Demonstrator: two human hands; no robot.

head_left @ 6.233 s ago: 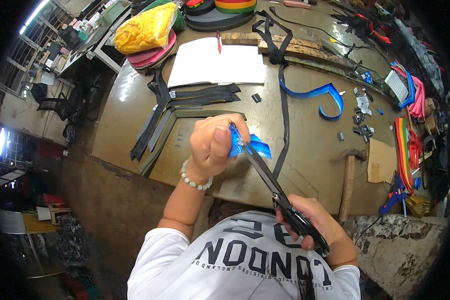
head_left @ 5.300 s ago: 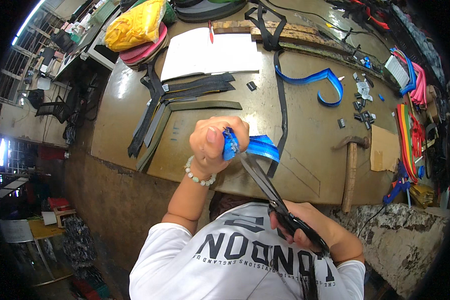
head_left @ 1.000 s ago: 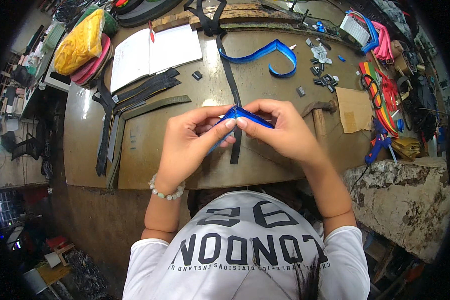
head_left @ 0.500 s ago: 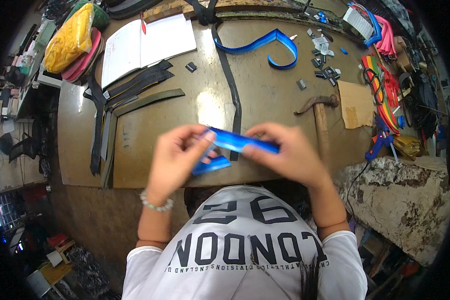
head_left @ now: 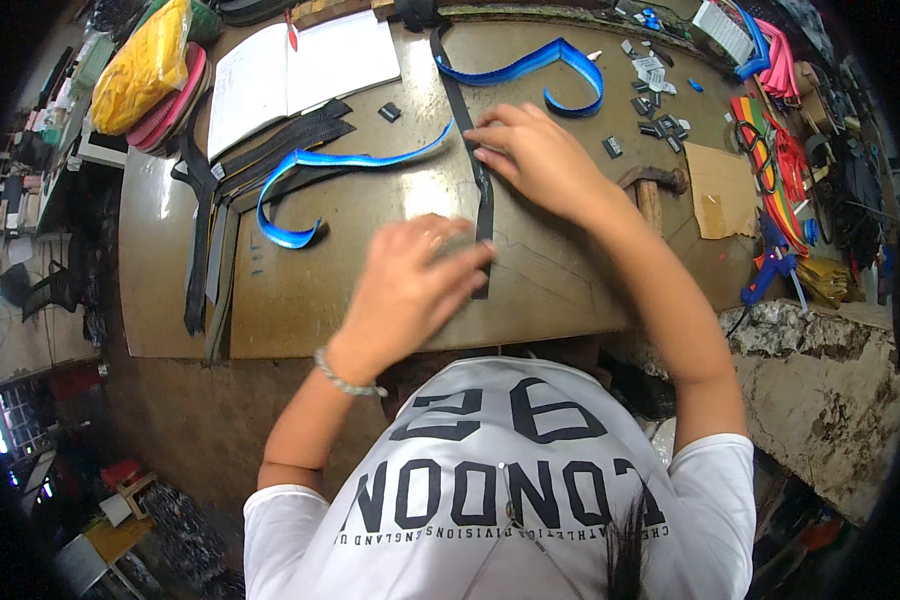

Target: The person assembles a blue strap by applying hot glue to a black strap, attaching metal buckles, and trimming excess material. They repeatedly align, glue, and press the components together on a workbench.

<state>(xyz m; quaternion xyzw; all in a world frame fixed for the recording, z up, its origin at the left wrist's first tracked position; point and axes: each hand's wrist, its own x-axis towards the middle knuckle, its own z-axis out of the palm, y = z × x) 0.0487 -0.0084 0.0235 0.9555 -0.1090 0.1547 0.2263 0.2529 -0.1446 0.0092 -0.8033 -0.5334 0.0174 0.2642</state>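
Observation:
A long black strap [head_left: 457,108] runs from the far side of the table toward me. My right hand [head_left: 545,160] is over its upper part, fingers apart, the tips at the strap's edge; whether they touch it I cannot tell. Nearer to me, my left hand [head_left: 410,285] is beside the strap's lower end, blurred, its fingers stretched out with nothing seen in them. One blue shaded strap [head_left: 360,160] lies curved on the table to the left, partly over dark straps. Another blue strap [head_left: 515,70] curls beyond my right hand, crossing near the black strap.
An open notebook [head_left: 315,70] lies at the far left, near a bundle of black straps [head_left: 290,135]. Black buckles [head_left: 660,127] are scattered at the right. There too are a hammer [head_left: 655,182], a piece of cardboard [head_left: 720,190], and a blue glue gun [head_left: 770,262].
The blue strap that both hands held now lies on the table at the left, released. My right hand has moved farther out to the black strap; my left hand is empty beside it.

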